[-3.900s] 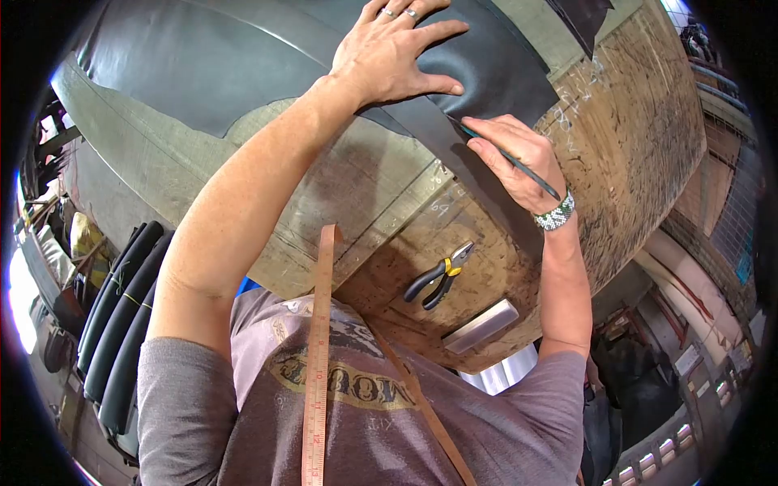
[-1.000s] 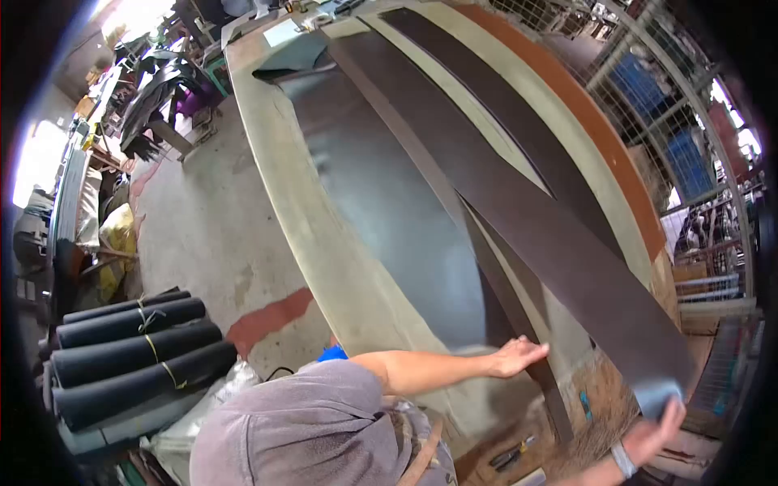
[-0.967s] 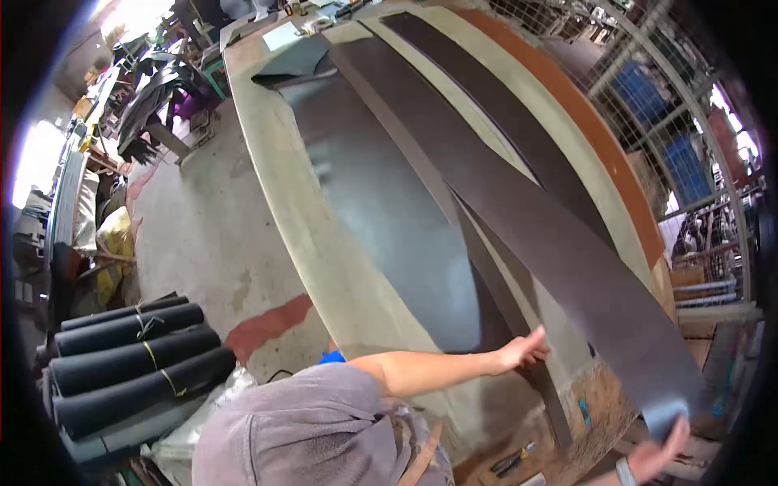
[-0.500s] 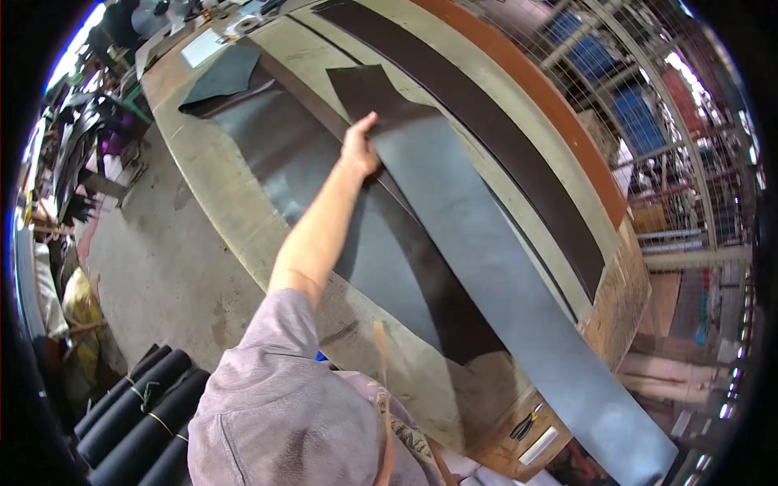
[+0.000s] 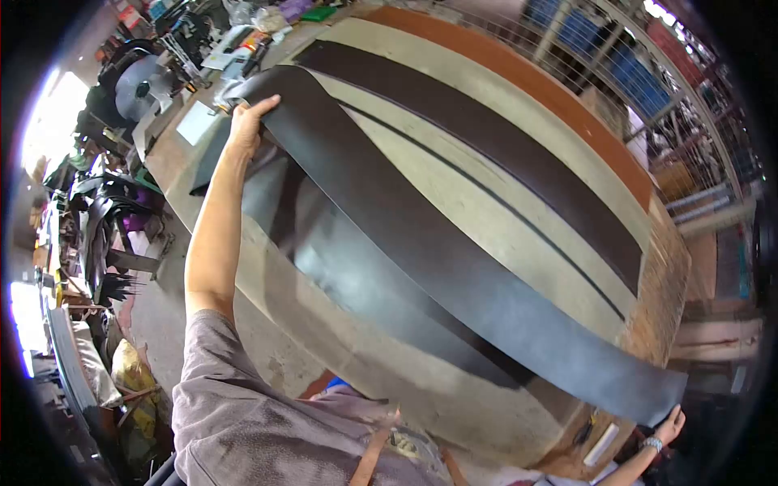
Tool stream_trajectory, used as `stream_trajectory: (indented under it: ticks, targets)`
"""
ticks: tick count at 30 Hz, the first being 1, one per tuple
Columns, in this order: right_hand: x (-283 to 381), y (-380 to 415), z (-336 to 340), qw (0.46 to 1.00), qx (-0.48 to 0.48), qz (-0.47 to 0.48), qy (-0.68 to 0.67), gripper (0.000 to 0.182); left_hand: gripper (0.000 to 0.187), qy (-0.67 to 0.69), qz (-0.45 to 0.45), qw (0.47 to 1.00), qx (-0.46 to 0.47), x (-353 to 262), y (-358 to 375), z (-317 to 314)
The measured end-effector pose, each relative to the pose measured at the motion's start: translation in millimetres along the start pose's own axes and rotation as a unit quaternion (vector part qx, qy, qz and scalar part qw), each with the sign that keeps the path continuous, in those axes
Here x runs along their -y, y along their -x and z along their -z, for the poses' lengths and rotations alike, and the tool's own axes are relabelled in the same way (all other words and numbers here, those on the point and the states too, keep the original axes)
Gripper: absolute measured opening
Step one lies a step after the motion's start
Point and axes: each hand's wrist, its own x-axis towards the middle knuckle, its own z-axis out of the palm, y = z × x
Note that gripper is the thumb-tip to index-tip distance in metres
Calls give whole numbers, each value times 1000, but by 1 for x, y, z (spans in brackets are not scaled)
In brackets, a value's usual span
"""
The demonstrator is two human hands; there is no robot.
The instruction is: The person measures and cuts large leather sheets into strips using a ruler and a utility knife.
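A long dark brown leather strip (image 5: pixel 421 235) stretches across my view, raised over the table and curving at its far-left part. My left hand (image 5: pixel 247 125) is closed on its edge near the far-left end, thumb pointing along it. My right hand (image 5: pixel 670 423), with a watch at the wrist, grips the near-right end. Below the strip, a wider piece of dark leather (image 5: pixel 356 279) with a glossy sheen lies on the table. Beyond it lie a thin dark strip (image 5: pixel 486 206), a broad dark brown strip (image 5: pixel 478 154) and a rust-brown strip (image 5: pixel 527 73).
The long table (image 5: pixel 308 324) has a worn wooden end (image 5: pixel 668 275) at the right. A white sheet (image 5: pixel 195 123) and several small items occupy its far-left end. A white bar (image 5: pixel 600 445) lies near my right wrist. Wire mesh fencing (image 5: pixel 600 40) stands behind.
My left hand has moved up and left, carrying the strip's far end along the table. My right hand has come into view at the near end. My view has shifted left.
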Motion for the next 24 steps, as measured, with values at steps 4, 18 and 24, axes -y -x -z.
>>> stream_trajectory:
  ticks: [4,18,24]
  targets:
    - [48,-10,-59,998,-32,41,40,54,27,-91,-26,996,2,14,-82,25]
    - [166,-133,-265,970,-157,51,178,59,71,-428,-123,890,-98,162,-415,11]
    - [181,-77,-391,944,-154,-1,291,55,83,-599,-278,751,-18,288,-474,56]
